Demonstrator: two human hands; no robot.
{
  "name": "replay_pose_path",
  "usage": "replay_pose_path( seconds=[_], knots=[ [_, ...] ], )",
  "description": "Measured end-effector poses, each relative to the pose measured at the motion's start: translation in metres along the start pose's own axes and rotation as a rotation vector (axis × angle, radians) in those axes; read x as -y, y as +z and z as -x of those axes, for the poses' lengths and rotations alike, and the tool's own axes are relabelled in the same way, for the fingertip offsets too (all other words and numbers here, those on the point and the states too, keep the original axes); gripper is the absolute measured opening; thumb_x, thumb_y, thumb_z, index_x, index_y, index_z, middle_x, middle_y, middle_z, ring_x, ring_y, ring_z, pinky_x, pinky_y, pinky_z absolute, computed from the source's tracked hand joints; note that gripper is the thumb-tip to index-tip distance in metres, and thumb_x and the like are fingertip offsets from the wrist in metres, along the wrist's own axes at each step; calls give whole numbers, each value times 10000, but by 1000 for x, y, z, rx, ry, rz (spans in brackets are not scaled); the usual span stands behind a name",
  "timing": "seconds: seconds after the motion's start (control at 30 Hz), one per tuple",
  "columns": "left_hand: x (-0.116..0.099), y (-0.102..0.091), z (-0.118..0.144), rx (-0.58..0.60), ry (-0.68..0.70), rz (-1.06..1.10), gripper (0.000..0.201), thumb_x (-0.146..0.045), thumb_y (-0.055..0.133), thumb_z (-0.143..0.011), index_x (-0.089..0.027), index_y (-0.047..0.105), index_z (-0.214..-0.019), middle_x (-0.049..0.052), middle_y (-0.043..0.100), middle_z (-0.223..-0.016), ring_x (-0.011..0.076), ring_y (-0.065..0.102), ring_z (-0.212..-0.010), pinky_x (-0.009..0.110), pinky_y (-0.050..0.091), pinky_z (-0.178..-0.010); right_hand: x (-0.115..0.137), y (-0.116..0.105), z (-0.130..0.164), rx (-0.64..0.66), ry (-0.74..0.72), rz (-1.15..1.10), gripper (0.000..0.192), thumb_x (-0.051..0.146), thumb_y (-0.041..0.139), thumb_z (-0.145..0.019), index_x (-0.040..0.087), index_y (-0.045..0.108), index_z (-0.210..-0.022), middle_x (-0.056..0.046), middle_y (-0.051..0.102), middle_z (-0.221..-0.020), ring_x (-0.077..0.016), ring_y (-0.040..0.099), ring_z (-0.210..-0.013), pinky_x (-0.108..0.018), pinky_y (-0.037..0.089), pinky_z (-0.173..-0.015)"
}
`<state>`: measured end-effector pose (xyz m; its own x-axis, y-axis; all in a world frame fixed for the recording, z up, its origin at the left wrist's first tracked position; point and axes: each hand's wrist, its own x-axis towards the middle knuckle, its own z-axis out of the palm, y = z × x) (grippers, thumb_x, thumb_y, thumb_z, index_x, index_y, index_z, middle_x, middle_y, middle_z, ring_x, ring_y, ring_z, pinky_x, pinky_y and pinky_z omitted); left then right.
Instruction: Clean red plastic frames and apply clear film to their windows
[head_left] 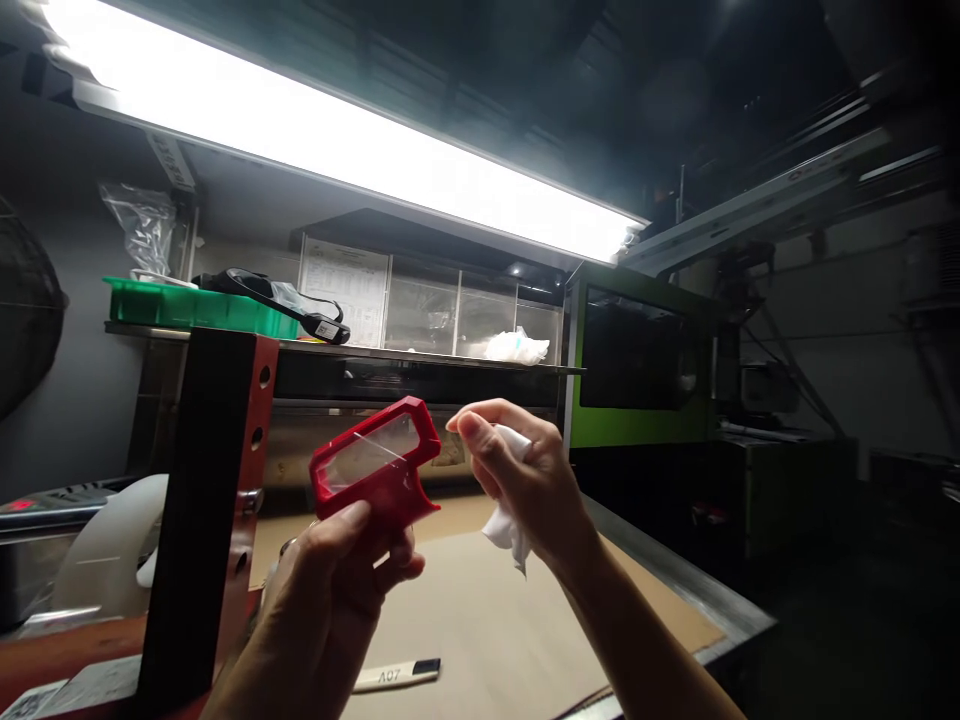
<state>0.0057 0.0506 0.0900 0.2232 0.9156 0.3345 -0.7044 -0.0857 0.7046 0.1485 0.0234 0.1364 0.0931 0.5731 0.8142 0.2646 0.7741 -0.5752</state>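
Note:
My left hand (337, 570) grips a red plastic frame (390, 500) by its lower part, thumb in front and fingers behind. A clear window fills the frame's long opening, and a curved notch shows at its lower right. Just to the right, my right hand (525, 470) is closed around a crumpled white cloth (510, 530), whose end hangs below the fingers. Thumb and forefinger come together near the frame without touching it. Whether they pinch anything small cannot be seen.
Beneath my hands is a table covered in brown paper (465, 620), with a marked cutter-like tool (397, 675) on it. A red-and-black metal post (217, 500) stands left. Behind, a shelf carries a green tray (195, 308) and white crumpled material (517, 346). A green machine (645, 425) stands right.

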Motion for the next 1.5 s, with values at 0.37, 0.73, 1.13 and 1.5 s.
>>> replay_pose_path(
  seconds=[0.37, 0.73, 1.13, 1.5],
  knots=[
    [5, -3, -4, 16, -177, 294, 70, -113, 601, -659, -164, 648, -654, -17, 543, -603, 62, 426, -456, 138, 424, -378, 12, 13, -3, 92, 85, -162, 417, 537, 716, -689, 136, 619, -752, 92, 400, -445, -33, 321, -398, -175, 243, -366],
    [15, -4, -4, 21, -158, 175, 72, -150, 622, -641, -152, 628, -569, -21, 497, -566, 67, 392, -435, 160, 417, -372, 15, 15, -5, 154, 166, -154, 397, 512, 708, -702, 134, 586, -711, 86, 384, -481, -34, 304, -435, -177, 210, -387],
    [8, -4, -6, 46, -123, 18, 143, -170, 601, -713, -152, 656, -583, 1, 538, -600, 80, 422, -462, 173, 445, -413, 11, 12, -8, 161, 245, -377, 320, 392, 769, -656, 129, 588, -674, 94, 408, -436, -16, 301, -388, -152, 197, -349],
    [-21, 30, -27, 466, 79, -165, 200, -316, 682, -728, -163, 742, -841, 33, 677, -676, 130, 546, -583, 207, 487, -531, -1, 13, -16, 157, 274, -671, 255, 328, 647, -728, 186, 481, -596, 101, 336, -402, -32, 233, -341, -159, 211, -324]
  ],
)
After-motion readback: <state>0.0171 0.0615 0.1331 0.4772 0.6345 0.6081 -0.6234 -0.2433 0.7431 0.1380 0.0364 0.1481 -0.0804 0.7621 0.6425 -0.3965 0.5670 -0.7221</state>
